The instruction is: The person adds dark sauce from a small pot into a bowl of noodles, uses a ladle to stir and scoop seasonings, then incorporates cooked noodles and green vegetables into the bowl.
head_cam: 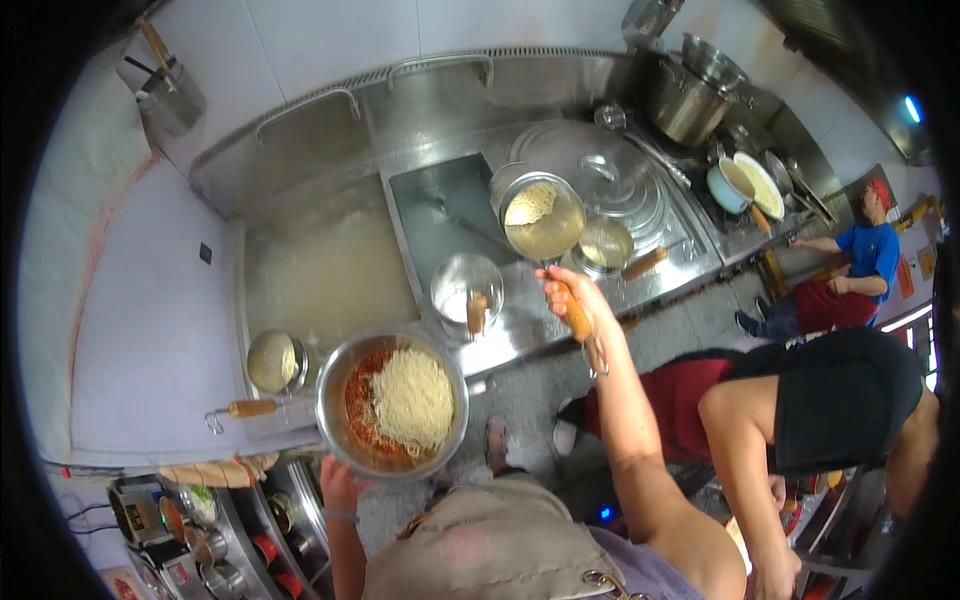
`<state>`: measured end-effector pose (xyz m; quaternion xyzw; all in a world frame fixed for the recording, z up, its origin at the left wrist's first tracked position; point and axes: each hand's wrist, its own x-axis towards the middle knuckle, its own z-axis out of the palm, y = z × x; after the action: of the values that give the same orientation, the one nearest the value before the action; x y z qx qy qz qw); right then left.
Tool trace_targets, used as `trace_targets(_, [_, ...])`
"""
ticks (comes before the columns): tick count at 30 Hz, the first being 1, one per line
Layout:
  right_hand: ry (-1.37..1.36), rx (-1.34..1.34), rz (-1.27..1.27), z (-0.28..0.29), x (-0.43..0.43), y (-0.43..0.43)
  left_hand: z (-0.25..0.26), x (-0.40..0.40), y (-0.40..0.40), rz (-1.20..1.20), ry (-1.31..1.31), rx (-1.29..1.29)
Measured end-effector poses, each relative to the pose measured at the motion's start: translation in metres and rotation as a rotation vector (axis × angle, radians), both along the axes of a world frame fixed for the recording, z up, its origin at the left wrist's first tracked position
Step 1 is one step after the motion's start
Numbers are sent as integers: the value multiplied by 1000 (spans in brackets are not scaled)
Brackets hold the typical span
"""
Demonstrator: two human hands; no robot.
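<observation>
My right hand [574,300] is closed around the wooden handle of a deep noodle strainer [546,217], which holds pale noodles and hangs over the steel counter. At the rim of a steel mixing bowl [326,420] is my left hand [341,480], its grip partly hidden below the bowl. Inside the bowl, pale noodles [414,397] lie beside and partly on a red sauce or mince [364,401]. Left of the bowl sits another strainer [271,361] with a wooden handle and some noodles. A strainer without visible noodles [466,292] stands on the counter.
A vat of cloudy water [330,262] adjoins a smaller water basin [450,202]. Another strainer [606,244] rests near a large round lid [600,165]. A stockpot [686,105] stands at back right. A co-worker [840,397] is close on the right; another person [866,247] stands farther off.
</observation>
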<state>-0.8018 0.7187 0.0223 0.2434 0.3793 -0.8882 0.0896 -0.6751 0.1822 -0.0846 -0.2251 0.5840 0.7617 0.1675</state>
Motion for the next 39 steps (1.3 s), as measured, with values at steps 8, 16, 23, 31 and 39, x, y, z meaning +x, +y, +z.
trace_targets(8, [-84, -79, 40, 5, -120, 41, 15, 2, 12, 84, -73, -23])
trace_targets(16, [-80, -148, 95, -3, -177, 59, 13, -1, 21, 136, -99, -6])
trace_targets(23, [-90, -189, 98, 5, -178, 59, 7, 2, 18, 159, -107, 21])
trace_targets(31, [-82, 1, 114, 2, -160, 55, 12, 8, 12, 137, -63, 53])
trace_targets(39, [-71, 89, 72, 66, -127, 36, 19, -3, 19, 74, -41, 92])
